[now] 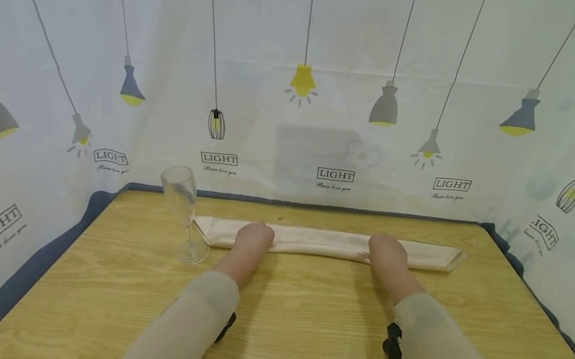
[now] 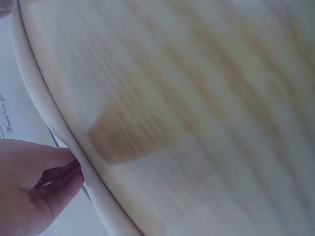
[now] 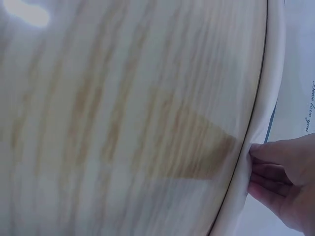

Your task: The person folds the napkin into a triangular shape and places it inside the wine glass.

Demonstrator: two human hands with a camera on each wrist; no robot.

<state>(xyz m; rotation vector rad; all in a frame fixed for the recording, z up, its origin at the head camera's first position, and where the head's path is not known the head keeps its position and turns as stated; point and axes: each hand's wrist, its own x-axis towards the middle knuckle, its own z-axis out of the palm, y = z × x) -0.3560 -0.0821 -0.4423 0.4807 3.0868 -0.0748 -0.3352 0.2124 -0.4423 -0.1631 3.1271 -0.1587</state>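
Observation:
A pale pink cloth (image 1: 323, 242), folded into a long narrow strip with slanted ends, lies across the far part of the wooden table. My left hand (image 1: 254, 240) pinches its near edge left of the middle. To the right of the middle, my right hand (image 1: 388, 255) pinches the same edge. Both wrist views show thumb and fingertips meeting on the cloth's rolled edge, with the left hand (image 2: 39, 187) and right hand (image 3: 280, 172) close to the tabletop. A clear champagne flute (image 1: 180, 199) stands upright beside the cloth's left end.
The wooden table (image 1: 303, 313) has a dark blue border of fabric (image 1: 49, 252) along its left and back edges. White curtains (image 1: 327, 29) printed with hanging lamps enclose the back and both sides.

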